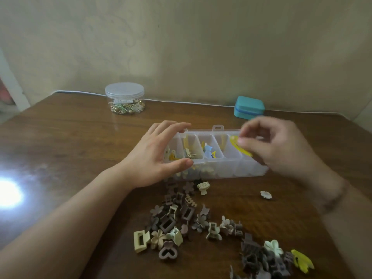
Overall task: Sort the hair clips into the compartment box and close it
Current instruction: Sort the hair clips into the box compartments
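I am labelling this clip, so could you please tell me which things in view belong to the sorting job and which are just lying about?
Job: compartment box; yellow clip pinched in the right hand; left hand steadying the box; loose clips on the table.

Lying about: round jar; teal case.

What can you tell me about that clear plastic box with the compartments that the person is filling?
The compartment box is a long, clear plastic organiser lying flat on the wooden table, open, with a small tab at its far edge. Dividers split it into compartments; several on the left hold yellow, cream and blue clips. The left hand grips its left end, while the right hand pinches a yellow clip over its right side.
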Demonstrator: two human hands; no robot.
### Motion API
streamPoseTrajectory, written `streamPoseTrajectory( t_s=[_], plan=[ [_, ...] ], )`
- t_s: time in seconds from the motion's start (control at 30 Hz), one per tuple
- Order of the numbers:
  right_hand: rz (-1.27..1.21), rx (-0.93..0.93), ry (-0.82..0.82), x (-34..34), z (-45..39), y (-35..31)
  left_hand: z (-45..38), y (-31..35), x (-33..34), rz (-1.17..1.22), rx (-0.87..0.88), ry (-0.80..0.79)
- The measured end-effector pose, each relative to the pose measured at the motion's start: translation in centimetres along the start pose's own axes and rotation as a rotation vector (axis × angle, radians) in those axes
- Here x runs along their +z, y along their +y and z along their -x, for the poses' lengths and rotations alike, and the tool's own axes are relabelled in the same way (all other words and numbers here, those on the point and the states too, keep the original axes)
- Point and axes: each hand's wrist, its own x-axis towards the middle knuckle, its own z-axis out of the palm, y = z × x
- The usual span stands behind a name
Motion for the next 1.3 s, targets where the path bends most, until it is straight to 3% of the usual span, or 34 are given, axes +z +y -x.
streamPoseTrajectory(
  t_s=[0.07, 0.2, 0.33, 0.43, 0.7, 0.77, 1.0, 1.1, 1.2, 1.3],
  plan=[
    [0.008, 0.016, 0.031, 1.8, -2.2, 0.1, 0.0, -0.1, 0.0, -0.001, 0.001, -0.001],
    [0.261, -0.007, 0.003, 2.7, -2.8, 0.5, 0.0, -0.2, 0.0, -0.002, 0.004, -0.007],
    [0.374, -0.058, 0.062, -0.6, 0.2, 0.1, 0.0, -0.2, 0.1, 0.0, 0.004, 0.0],
    [0.4, -0.03, 0.015, -3.4, 3.3, 0.0, 0.0, -0.1, 0.1, 0.005, 0.0, 0.0],
    [0.567, 0.075, -0.647, -6.3, 10.5, 1.8, 0.0, -0.1, 0.1, 0.014, -0.003, 0.001],
    [0.602, 0.097, -0.735, -6.2, 11.3, 2.4, 0.0, -0.1, 0.2, 0.016, -0.001, 0.002],
    [0.51, 0.041, -0.637, -6.1, 11.1, 3.5, 0.1, -0.1, 0.0, 0.009, 0.006, 0.002],
    [0.559, -0.016, -0.451, -5.9, 8.9, 2.1, 0.1, -0.1, 0.0, 0.003, 0.007, 0.01],
    [0.386, -0.133, -0.202, -4.0, 5.3, -0.3, 0.1, 0.0, 0.0, 0.005, 0.008, 0.005],
    [0.315, -0.255, -0.149, 0.5, 1.1, -2.1, 0.0, 0.0, -0.1, 0.008, 0.003, -0.004]
  ],
)
